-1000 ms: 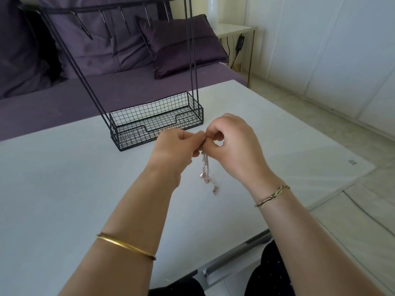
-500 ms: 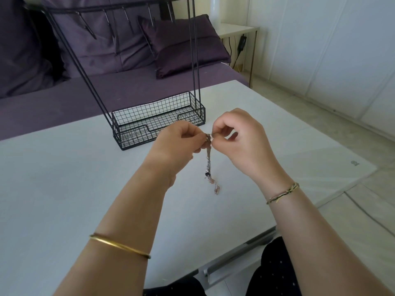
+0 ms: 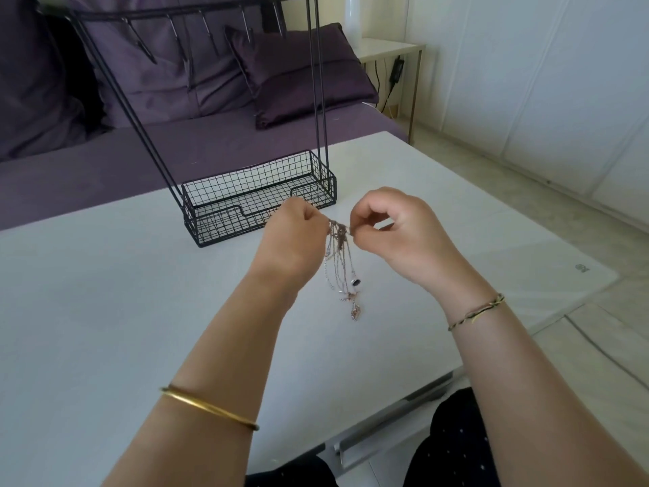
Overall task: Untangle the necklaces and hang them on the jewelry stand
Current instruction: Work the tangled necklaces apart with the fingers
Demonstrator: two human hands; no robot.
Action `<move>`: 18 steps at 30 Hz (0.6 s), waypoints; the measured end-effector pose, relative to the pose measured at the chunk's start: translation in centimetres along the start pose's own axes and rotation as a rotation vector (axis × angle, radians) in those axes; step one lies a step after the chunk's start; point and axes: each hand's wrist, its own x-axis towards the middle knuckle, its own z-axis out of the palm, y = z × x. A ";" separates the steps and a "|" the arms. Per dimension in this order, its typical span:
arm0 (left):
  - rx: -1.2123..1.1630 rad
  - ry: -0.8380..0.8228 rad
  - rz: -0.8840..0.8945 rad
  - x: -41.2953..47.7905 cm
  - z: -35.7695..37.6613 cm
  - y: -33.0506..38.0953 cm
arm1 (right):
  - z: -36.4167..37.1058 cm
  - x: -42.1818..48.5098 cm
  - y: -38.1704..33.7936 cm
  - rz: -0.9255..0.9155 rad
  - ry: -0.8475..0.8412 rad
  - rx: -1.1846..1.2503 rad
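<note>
White table, knotty chains

The necklaces dangle mid-frame, just over the table. Left hand and right hand each pinch the knot's top. They look thin, light, floppy, easy to snap; pick gently near the knot. The jewelry stand stands upper left.

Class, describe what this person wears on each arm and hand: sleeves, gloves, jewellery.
No sleeves or gloves; both forearms are bare. The left arm wears a thin, plain gold bangle. The right arm wears a slim braided cord bracelet, dark with yellow-green strands. No rings show.
</note>
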 end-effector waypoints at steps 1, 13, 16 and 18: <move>-0.006 0.009 0.019 0.0 0.1 0.1 | 0.0 0.1 0.0 0.010 0.041 0.005; -0.452 -0.189 -0.160 -0.1 -1.4 -0.1 | -0.1 0.2 -0.1 0.269 0.084 0.513; -0.392 -0.216 -0.179 -0.1 -1.8 -0.2 | 0.1 0.2 -0.3 0.343 0.070 0.561; -0.372 -0.200 -0.183 0.0 -1.9 -0.3 | 0.4 0.3 -0.5 0.386 0.070 0.604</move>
